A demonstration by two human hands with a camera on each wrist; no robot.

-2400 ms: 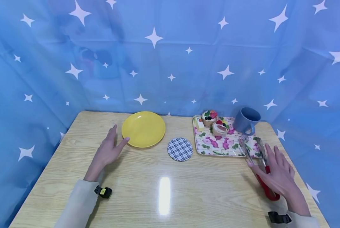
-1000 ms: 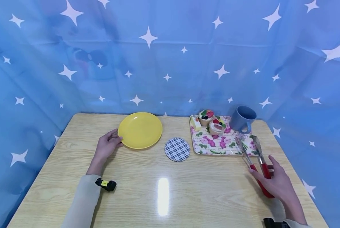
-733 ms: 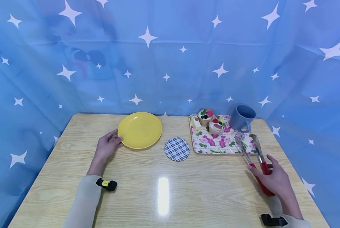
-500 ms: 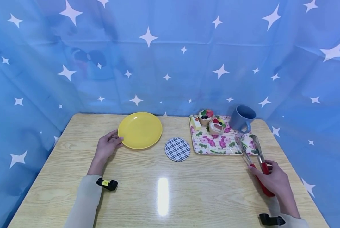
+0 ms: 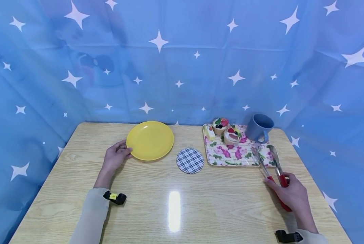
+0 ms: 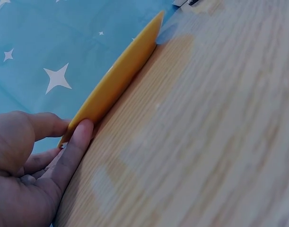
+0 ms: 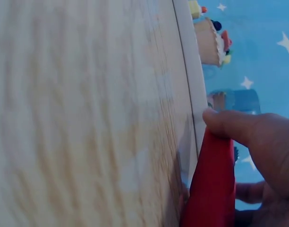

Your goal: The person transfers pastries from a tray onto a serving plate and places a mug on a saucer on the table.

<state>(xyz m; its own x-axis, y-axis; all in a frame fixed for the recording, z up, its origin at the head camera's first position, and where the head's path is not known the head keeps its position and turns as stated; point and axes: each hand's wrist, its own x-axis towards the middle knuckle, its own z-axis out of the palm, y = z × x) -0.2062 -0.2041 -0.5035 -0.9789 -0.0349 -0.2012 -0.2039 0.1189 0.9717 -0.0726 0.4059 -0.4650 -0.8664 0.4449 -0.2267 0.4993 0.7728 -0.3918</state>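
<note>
The right hand [image 5: 290, 195] grips the red handles of the tongs [image 5: 274, 173], thumb and fingers curled round them — the two metal arms stand a little apart, and their tips reach onto the near right corner of the flowered tray [image 5: 230, 156]. The tongs lie low over the table [image 5: 175, 203], near its right edge. The left hand [image 5: 114, 157] pinches the near left rim of the yellow plate [image 5: 150, 140], thumb on top and fingers at its edge; the plate lies flat at the far left of the table. Between plate and tray lies a round checked coaster [image 5: 190, 160]. On the far end of the tray stand two cupcakes [image 5: 226, 130] — a blue mug [image 5: 260, 127] stands just beside them at the tray's far right corner.
</note>
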